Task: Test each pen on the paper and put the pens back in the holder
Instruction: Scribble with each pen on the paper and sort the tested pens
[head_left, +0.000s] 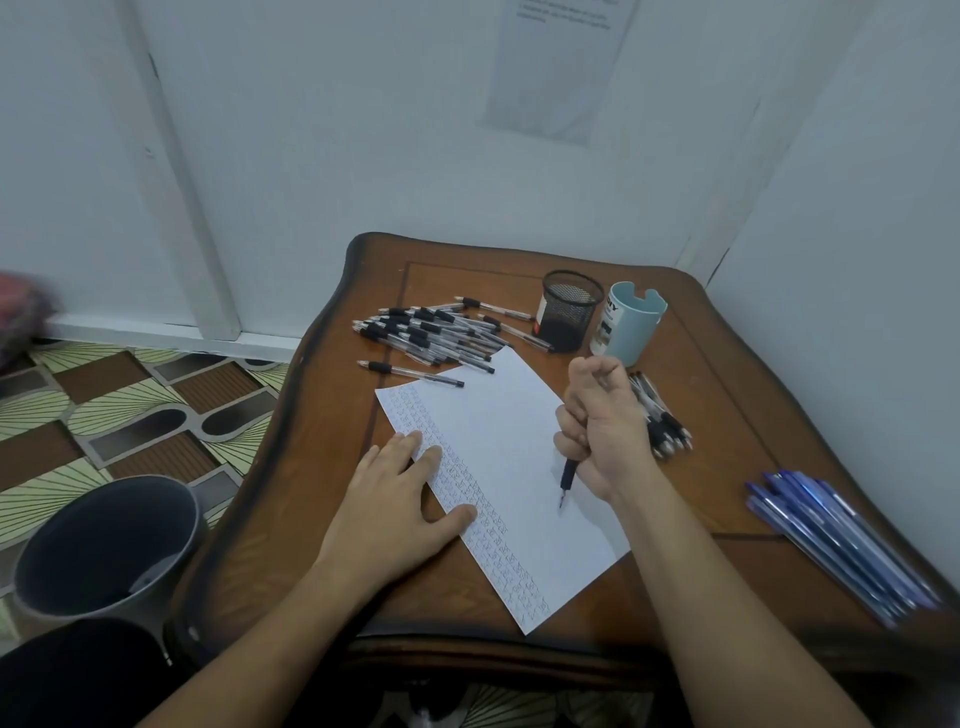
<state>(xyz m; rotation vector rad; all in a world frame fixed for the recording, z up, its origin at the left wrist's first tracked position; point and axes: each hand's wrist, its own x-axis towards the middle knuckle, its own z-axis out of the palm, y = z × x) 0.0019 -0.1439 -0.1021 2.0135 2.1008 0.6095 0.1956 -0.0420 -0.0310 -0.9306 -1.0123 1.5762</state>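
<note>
Beneath the right hand (602, 431) a pen (569, 475) juts from the fist. The fingers are curled tight round its barrel, and its tip points down at the paper (509, 415), touching or just off it; I cannot tell which. Across the sheet from that hand, the left hand (400, 499) lies flat with straight fingers, pressing the paper's marked edge to the table (727, 364). Just behind the right hand lies a small bundle of pens (662, 421). Beyond it stand a pale blue cup (631, 322) and a black mesh holder (569, 309), with a larger pile of pens (431, 332) further to that hand's left. Judging by this, the testing step is in hand. Next comes a short stroke on bare paper, then a reach forward to drop the pen, upright, into the holder.
</note>
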